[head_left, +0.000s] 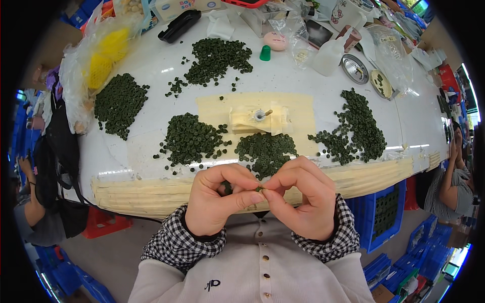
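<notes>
My left hand (209, 202) and my right hand (308, 202) meet over the table's front edge. Their fingertips pinch together on a small dark green part (259, 189), mostly covered by the fingers. More dark green pieces (226, 188) show inside the curled fingers of my left hand. Just beyond the fingertips lies a heap of small round green parts (267, 151). Behind that heap, a taped block (247, 121) on the table bears a small metal ring with a thin wooden stick in it.
More heaps of green parts lie left (189, 139), far left (121, 103), at the back (214, 60) and right (361, 126). A white squeeze bottle (328, 58), a round tin (354, 69) and a green cap (265, 53) stand behind. A blue crate (374, 222) sits below the table at right.
</notes>
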Demonstrator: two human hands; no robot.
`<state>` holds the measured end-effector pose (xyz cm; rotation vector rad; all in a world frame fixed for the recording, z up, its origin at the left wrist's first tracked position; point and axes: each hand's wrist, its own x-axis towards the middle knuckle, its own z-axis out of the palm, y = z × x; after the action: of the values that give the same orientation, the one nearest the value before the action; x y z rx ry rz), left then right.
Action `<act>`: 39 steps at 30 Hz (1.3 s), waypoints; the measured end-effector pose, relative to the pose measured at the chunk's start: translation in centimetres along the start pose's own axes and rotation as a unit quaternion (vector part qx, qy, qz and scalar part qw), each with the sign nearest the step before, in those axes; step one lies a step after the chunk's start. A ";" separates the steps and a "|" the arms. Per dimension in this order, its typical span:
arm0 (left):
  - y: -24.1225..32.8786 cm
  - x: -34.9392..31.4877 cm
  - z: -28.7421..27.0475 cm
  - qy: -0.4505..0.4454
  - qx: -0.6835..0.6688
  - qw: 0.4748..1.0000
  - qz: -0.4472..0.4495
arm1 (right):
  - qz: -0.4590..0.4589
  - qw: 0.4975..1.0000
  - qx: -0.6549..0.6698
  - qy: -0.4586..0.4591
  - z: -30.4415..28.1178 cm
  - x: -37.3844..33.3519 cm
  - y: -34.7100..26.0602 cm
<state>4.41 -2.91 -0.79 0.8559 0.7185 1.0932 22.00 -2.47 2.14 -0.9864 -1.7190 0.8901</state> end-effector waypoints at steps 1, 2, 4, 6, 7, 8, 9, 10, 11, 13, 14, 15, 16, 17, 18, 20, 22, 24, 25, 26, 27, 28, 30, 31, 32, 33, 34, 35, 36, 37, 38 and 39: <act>0.1 0.0 0.0 -0.001 0.005 1.000 0.000 | 0.000 1.000 -0.003 0.001 0.0 0.0 0.0; 0.1 0.0 -0.1 -0.003 0.010 1.000 0.001 | -0.001 1.000 -0.005 0.002 0.0 -0.1 0.0; 0.2 0.0 -0.1 0.001 0.015 1.000 -0.007 | -0.014 1.000 -0.021 0.002 0.0 -0.1 0.0; 0.2 0.0 -0.2 0.006 0.015 1.000 -0.008 | -0.038 0.998 -0.046 0.001 0.0 -0.1 -0.1; 0.1 0.1 -0.2 0.009 0.012 1.000 -0.004 | -0.048 0.997 -0.059 -0.003 -0.1 -0.2 -0.1; 0.1 0.1 -0.2 0.012 0.010 1.000 0.000 | -0.057 0.996 -0.071 -0.007 -0.1 -0.3 -0.1; 0.0 0.0 -0.2 0.015 0.007 1.000 -0.005 | -0.066 0.994 -0.083 -0.012 -0.2 -0.3 -0.1; 0.0 0.0 -0.2 0.018 0.003 1.000 -0.010 | -0.063 0.995 -0.071 -0.013 -0.3 -0.3 0.0; 0.0 0.0 -0.2 0.022 0.000 1.000 -0.015 | -0.059 0.996 -0.059 -0.015 -0.4 -0.3 0.1; 0.2 0.0 -0.1 0.021 0.001 0.999 -0.034 | -0.045 0.998 -0.035 -0.018 -0.6 -0.1 0.2; 0.3 0.0 -0.1 0.020 0.002 0.999 -0.044 | -0.035 0.999 -0.023 -0.019 -0.7 0.0 0.2; 0.4 0.0 0.0 0.014 -0.017 0.998 -0.052 | -0.025 0.999 -0.011 -0.021 -0.8 0.1 0.2; 0.4 0.0 0.1 0.007 -0.036 0.998 -0.059 | -0.020 1.000 0.000 -0.023 -0.8 0.1 0.2; 0.4 0.1 0.2 0.001 -0.055 0.996 -0.067 | -0.014 1.000 0.012 -0.025 -0.8 0.1 0.3; 0.5 0.1 0.2 -0.004 -0.043 0.997 -0.066 | -0.009 0.999 0.023 -0.027 -0.8 0.1 0.3; 0.7 0.1 0.2 -0.013 -0.020 0.998 -0.065 | -0.016 0.999 0.023 -0.035 -1.1 0.1 0.5; 0.8 0.1 0.2 -0.014 0.016 0.998 -0.059 | -0.037 0.999 0.005 -0.035 -1.1 0.1 0.6; 0.9 0.1 0.1 -0.009 0.048 0.997 -0.059 | -0.075 0.996 -0.028 -0.028 -1.0 0.1 0.7; 1.0 0.1 0.2 -0.005 0.062 0.996 -0.061 | -0.086 0.995 -0.050 -0.021 -0.9 0.1 0.8; 1.1 0.1 0.2 0.000 0.076 0.995 -0.064 | -0.097 0.993 -0.072 -0.013 -0.8 0.0 0.9; 1.3 0.0 0.4 0.008 0.076 0.995 -0.068 | -0.107 0.990 -0.093 -0.006 -0.7 -0.1 1.0; 1.6 0.0 0.6 0.016 0.075 0.994 -0.072 | -0.118 0.988 -0.103 -0.003 -0.7 -0.2 1.2; 1.5 0.0 0.6 0.024 0.078 0.994 -0.075 | -0.141 0.982 -0.123 0.004 -0.6 -0.2 1.3; 1.2 0.0 0.4 0.023 0.083 0.994 -0.072 | -0.146 0.981 -0.127 0.001 -0.6 -0.2 1.3; 1.0 0.0 0.2 0.022 0.087 0.993 -0.070 | -0.150 0.980 -0.131 -0.002 -0.5 -0.2 1.3; 1.0 0.1 0.3 0.029 0.088 0.994 -0.065 | -0.155 0.978 -0.136 -0.005 -0.5 -0.2 1.3; 1.0 0.1 0.5 0.035 0.090 0.994 -0.060 | -0.156 0.979 -0.133 -0.007 -0.6 -0.1 1.3; 1.0 0.1 0.6 0.040 0.092 0.993 -0.055 | -0.157 0.979 -0.130 -0.009 -0.6 -0.1 1.3; 1.0 0.2 0.5 0.036 0.102 0.993 -0.056 | -0.156 0.980 -0.125 -0.011 -0.6 -0.1 1.4; 1.0 0.2 0.3 0.032 0.113 0.991 -0.057 | -0.130 0.986 -0.107 -0.016 -0.6 0.0 1.3; 1.0 0.2 0.2 0.027 0.123 0.990 -0.058 | -0.103 0.991 -0.088 -0.020 -0.6 0.0 1.2; 1.0 0.2 0.2 0.026 0.129 0.990 -0.048 | -0.077 0.994 -0.070 -0.025 -0.6 0.0 1.1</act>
<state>4.22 -2.55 0.17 1.0051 0.9491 0.9520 22.80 -1.93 1.30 -0.9143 -1.8926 0.7087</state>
